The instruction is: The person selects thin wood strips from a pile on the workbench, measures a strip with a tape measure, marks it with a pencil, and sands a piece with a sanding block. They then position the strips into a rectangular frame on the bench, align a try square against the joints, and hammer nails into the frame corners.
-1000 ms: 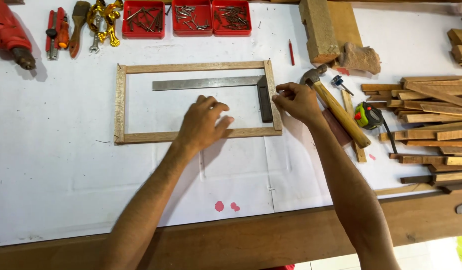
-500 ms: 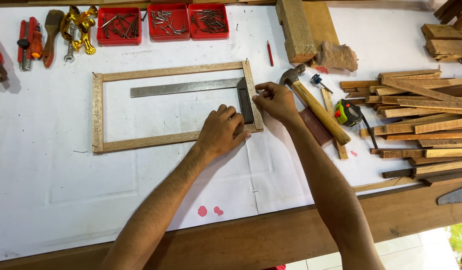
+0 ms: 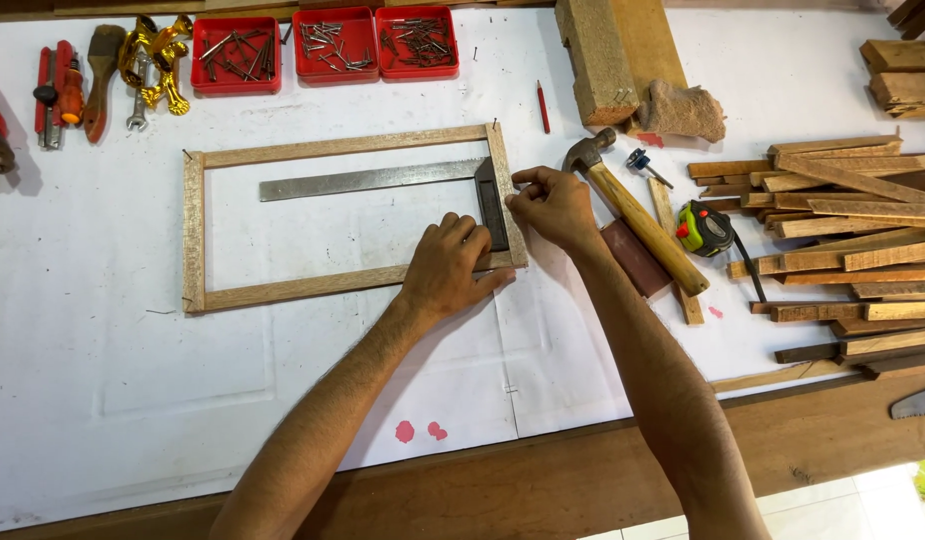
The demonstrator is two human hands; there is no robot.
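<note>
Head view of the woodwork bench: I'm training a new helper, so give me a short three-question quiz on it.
1. True or false: the try square lies inside the wooden frame.
2. Which tool lies just right of the right hand? A) saw B) hammer C) brush
3. Which part of the frame does the left hand press on?

Key: 1 true; 2 B; 3 the lower rail, near the right corner.
</note>
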